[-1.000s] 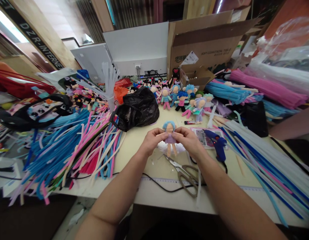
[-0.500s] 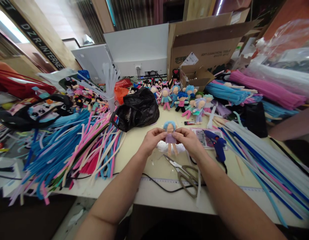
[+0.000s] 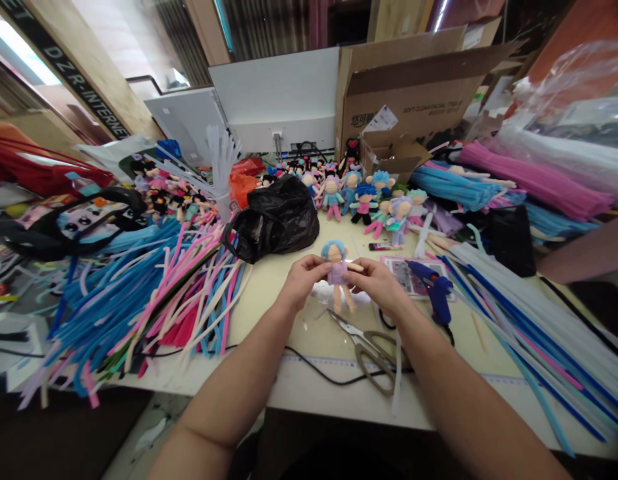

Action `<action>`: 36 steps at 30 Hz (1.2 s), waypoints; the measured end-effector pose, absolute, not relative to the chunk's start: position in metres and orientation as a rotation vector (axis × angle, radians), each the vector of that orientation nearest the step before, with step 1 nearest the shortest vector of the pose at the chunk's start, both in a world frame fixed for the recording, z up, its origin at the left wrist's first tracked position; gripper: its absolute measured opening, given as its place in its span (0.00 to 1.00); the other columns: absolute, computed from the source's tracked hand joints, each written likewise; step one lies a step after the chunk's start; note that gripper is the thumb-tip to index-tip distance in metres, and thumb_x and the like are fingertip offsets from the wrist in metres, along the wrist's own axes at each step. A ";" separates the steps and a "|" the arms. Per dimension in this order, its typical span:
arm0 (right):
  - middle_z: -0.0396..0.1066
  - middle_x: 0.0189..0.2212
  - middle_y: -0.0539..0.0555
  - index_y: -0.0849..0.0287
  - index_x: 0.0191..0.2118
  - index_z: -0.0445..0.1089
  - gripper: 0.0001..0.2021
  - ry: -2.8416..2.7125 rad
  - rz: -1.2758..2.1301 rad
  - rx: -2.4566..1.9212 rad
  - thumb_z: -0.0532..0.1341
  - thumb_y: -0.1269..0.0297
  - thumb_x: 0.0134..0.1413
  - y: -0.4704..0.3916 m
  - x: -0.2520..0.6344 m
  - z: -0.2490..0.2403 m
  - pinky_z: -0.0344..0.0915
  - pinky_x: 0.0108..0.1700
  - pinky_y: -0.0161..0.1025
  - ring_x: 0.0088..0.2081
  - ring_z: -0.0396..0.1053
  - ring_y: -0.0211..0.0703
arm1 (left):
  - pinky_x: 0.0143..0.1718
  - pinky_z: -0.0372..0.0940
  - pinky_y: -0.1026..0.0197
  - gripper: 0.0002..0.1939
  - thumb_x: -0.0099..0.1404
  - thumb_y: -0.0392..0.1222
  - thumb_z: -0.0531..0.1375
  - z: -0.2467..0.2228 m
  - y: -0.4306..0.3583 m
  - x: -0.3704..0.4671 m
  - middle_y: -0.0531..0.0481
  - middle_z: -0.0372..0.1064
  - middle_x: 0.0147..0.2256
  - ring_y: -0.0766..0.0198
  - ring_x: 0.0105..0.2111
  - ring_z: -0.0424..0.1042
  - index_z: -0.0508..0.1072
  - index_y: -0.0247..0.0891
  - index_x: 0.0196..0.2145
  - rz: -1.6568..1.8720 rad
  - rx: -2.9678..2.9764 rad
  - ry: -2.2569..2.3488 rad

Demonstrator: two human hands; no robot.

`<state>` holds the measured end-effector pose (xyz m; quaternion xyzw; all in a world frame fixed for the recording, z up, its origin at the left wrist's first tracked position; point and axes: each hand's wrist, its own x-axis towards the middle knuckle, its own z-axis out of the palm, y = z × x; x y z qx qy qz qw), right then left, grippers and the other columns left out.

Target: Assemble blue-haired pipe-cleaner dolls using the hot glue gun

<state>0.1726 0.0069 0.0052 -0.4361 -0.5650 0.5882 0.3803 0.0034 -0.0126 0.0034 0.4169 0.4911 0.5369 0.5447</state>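
Note:
A small fuzzy doll (image 3: 337, 272) with blue hair, a lilac top and beige legs is held up between both hands above the table. My left hand (image 3: 309, 276) pinches its body from the left side. On the other side, my right hand (image 3: 371, 277) grips it at the body, near a beige arm that sticks out to the right. The doll leans slightly, its legs hanging down. Just below lie scissors (image 3: 361, 343) with partly opened blades. A blue glue gun (image 3: 435, 293) rests right of my right hand.
Bundles of coloured pipe cleaners (image 3: 119, 300) cover the left; more long stems (image 3: 533, 320) lie at right. A black plastic bag (image 3: 279, 220) and finished dolls (image 3: 366, 197) stand behind my hands. A black cable (image 3: 319, 373) crosses the front. A cardboard box (image 3: 413, 93) stands at the back.
The doll has tilted, its head shifting a little left. My right fingers have moved slightly lower on its body, and its right-hand arm now shows sticking out.

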 end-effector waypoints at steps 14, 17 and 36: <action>0.68 0.23 0.49 0.60 0.29 0.70 0.15 -1.265 1.536 -1.040 0.68 0.54 0.40 0.009 0.174 0.004 0.62 0.29 0.36 0.26 0.65 0.36 | 0.27 0.53 0.64 0.22 0.49 0.57 0.66 0.007 -0.015 0.000 0.52 0.68 0.24 0.69 0.23 0.65 0.74 0.34 0.31 1.069 1.039 1.252; 0.68 0.25 0.49 0.60 0.30 0.70 0.15 -1.262 1.547 -1.029 0.67 0.54 0.41 0.009 0.174 0.004 0.62 0.30 0.36 0.27 0.65 0.37 | 0.28 0.54 0.64 0.19 0.47 0.54 0.68 0.008 -0.015 0.001 0.53 0.67 0.23 0.70 0.23 0.62 0.74 0.34 0.27 1.077 1.081 1.212; 0.72 0.28 0.49 0.59 0.33 0.69 0.18 -1.108 1.636 -0.880 0.72 0.59 0.36 0.007 0.173 0.005 0.67 0.34 0.40 0.29 0.69 0.40 | 0.26 0.57 0.67 0.19 0.48 0.53 0.69 0.004 -0.014 0.004 0.52 0.69 0.22 0.73 0.21 0.64 0.71 0.33 0.24 1.151 0.903 1.048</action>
